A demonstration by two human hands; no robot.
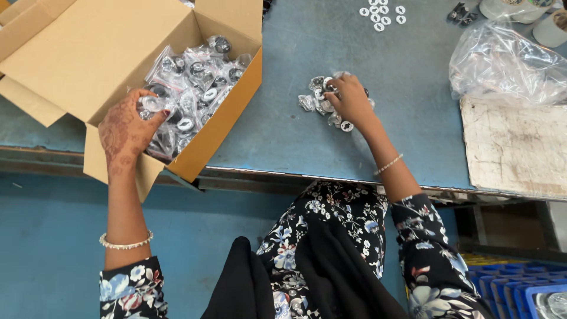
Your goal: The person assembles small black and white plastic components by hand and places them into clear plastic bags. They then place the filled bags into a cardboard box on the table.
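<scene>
Held a light, slippery bagged part [155, 104] by its plastic (left hand [125, 131], over the box [224, 112]), right hand [351, 100] pinching loose ones [322, 100] mid-tabletop.

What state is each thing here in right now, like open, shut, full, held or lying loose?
Cardboard box: open, flaps up, partly filled with small bagged parts.
Left hand: in the box, holding one small bag.
Right hand: resting on a loose pile of bagged parts.
White rings: lying loose on the table.
Clear plastic bag: crumpled.
</scene>
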